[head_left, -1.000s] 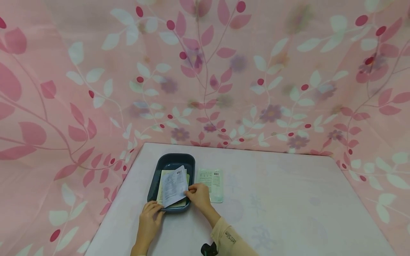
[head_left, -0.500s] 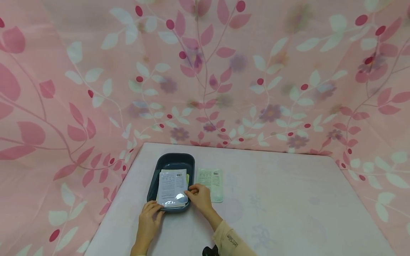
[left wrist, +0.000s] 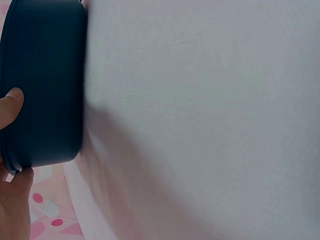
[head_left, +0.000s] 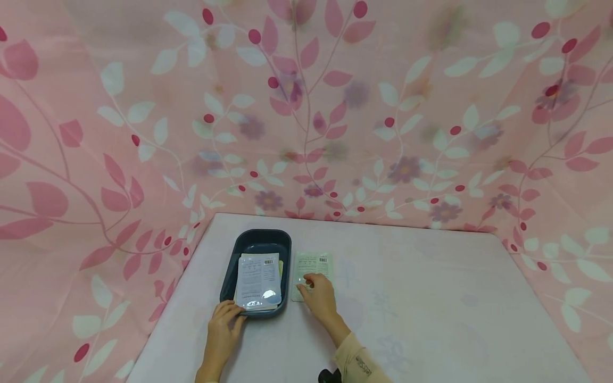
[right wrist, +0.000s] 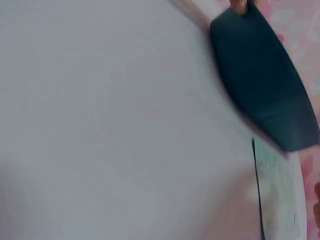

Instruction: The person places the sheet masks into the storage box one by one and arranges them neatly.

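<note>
A dark blue rectangular tray (head_left: 261,242) stands at the left of the table. In it lies a pale, shiny printed sachet (head_left: 257,279), flat on other packets whose yellow-green edge (head_left: 281,266) peeks out. My left hand (head_left: 221,332) grips the tray's near left corner; in the left wrist view its thumb (left wrist: 12,102) presses the outer wall of the tray. To the right of the tray, a light green printed sachet (head_left: 311,261) lies flat on the table. Over its lower half hovers my right hand (head_left: 322,300), fingers loosely bent with nothing between them.
A white cloth with faint marks covers the table (head_left: 431,298). Pink leaf-patterned fabric (head_left: 306,106) rises behind and at both sides. A small black object (head_left: 329,375) sits by the right sleeve (head_left: 359,361).
The pale sachet, tilted in my right fingers at first, has come down flat in the tray. My right hand has let go and moved right, over the green sachet. My left hand keeps still.
</note>
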Available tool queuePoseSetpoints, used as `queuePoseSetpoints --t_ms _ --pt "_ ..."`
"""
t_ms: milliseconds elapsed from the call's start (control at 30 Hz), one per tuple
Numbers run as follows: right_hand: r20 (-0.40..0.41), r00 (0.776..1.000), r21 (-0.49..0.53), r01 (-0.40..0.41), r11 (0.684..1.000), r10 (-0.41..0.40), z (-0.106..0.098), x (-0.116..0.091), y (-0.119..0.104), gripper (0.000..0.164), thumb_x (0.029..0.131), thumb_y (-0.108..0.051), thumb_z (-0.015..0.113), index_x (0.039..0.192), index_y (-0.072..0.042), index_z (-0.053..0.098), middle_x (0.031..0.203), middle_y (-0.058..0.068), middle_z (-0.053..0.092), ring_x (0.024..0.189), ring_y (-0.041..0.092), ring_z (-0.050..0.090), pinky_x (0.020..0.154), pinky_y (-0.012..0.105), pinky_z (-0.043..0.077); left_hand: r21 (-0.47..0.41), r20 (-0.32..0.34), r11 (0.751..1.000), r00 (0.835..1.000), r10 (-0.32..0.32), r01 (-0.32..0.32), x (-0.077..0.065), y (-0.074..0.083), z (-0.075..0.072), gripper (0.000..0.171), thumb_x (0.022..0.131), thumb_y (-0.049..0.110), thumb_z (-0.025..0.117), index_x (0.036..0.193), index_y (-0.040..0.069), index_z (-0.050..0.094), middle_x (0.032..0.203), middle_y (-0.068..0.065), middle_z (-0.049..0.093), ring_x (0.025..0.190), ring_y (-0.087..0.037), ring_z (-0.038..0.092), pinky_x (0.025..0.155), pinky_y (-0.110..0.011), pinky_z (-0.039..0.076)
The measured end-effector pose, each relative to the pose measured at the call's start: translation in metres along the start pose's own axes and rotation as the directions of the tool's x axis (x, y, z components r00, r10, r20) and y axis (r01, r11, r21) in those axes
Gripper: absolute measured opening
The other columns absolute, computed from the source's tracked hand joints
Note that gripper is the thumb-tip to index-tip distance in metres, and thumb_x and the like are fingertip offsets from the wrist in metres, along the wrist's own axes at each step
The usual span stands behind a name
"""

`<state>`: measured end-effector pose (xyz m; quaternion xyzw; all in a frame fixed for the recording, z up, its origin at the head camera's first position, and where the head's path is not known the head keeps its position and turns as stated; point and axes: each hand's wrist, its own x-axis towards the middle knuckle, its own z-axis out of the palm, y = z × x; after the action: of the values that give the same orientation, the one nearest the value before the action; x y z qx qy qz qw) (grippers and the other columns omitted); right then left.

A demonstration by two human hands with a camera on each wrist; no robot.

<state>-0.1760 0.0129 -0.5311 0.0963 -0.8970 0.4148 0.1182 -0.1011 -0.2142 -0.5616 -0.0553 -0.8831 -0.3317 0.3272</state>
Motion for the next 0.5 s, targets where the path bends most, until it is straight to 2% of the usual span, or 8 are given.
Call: queuePoseSetpoints --t_ms 133,233,267,400,467,500 --pt "-0.035 0.993 -0.178 -0.121 0.977 0.117 -0.013 -0.003 0.021 0.036 0.075 -0.018 0.078 0.102 0.002 0.067 0.086 0.011 0.064 0.079 0.027 0.059 0.067 0.038 0.051 -0.009 0.001 1.000 1.000 0.000 0.000 0.000 -0.001 0.000 0.026 0.056 -0.016 0.080 0.077 -0.004 0.070 0.081 -0.013 0.067 0.092 -0.031 0.059 0.096 -0.001 0.027" --pt "-0.023 0.979 -0.249 -0.202 0.947 0.203 -0.021 -0.005 0.035 0.045 0.074 -0.023 0.079 0.108 0.004 0.064 0.094 0.017 0.063 0.083 0.032 0.059 0.070 0.042 0.051 -0.012 -0.007 1.000 1.000 0.017 -0.017 0.001 -0.003 0.000 0.026 0.056 -0.016 0.080 0.076 -0.003 0.070 0.080 -0.012 0.066 0.091 -0.031 0.059 0.095 -0.002 0.027" --pt "-0.016 0.974 -0.263 -0.223 0.939 0.227 -0.023 -0.006 0.038 0.048 0.074 -0.024 0.079 0.109 0.004 0.063 0.097 0.019 0.063 0.084 0.034 0.059 0.071 0.043 0.052 -0.009 -0.010 1.000 1.000 0.022 -0.022 0.000 -0.003 0.001 0.027 0.055 -0.017 0.080 0.076 -0.003 0.069 0.080 -0.012 0.066 0.091 -0.031 0.059 0.096 -0.007 0.032" --pt "0.008 0.954 -0.295 -0.284 0.912 0.300 -0.026 -0.012 0.049 0.055 0.075 -0.028 0.078 0.113 0.007 0.060 0.101 0.025 0.059 0.086 0.037 0.058 0.071 0.045 0.052 -0.003 -0.009 1.000 1.000 0.018 -0.018 0.000 -0.004 0.001 0.027 0.055 -0.016 0.080 0.076 -0.003 0.070 0.080 -0.012 0.066 0.091 -0.030 0.060 0.094 -0.014 0.038" --pt "0.009 0.948 -0.303 -0.300 0.905 0.317 -0.026 -0.014 0.052 0.055 0.075 -0.029 0.078 0.113 0.008 0.060 0.100 0.026 0.059 0.085 0.037 0.058 0.070 0.046 0.052 -0.004 -0.005 1.000 1.000 0.009 -0.009 -0.001 -0.003 0.002 0.027 0.055 -0.016 0.080 0.076 -0.003 0.070 0.080 -0.013 0.066 0.092 -0.031 0.060 0.094 -0.014 0.038" --pt "0.010 0.946 -0.304 -0.305 0.903 0.323 -0.026 -0.015 0.052 0.055 0.075 -0.029 0.078 0.113 0.008 0.060 0.099 0.025 0.059 0.084 0.037 0.058 0.069 0.046 0.052 -0.009 -0.003 1.000 1.000 0.004 -0.004 -0.001 -0.003 0.002 0.026 0.056 -0.016 0.080 0.076 -0.003 0.070 0.080 -0.013 0.066 0.092 -0.031 0.059 0.095 -0.009 0.034"
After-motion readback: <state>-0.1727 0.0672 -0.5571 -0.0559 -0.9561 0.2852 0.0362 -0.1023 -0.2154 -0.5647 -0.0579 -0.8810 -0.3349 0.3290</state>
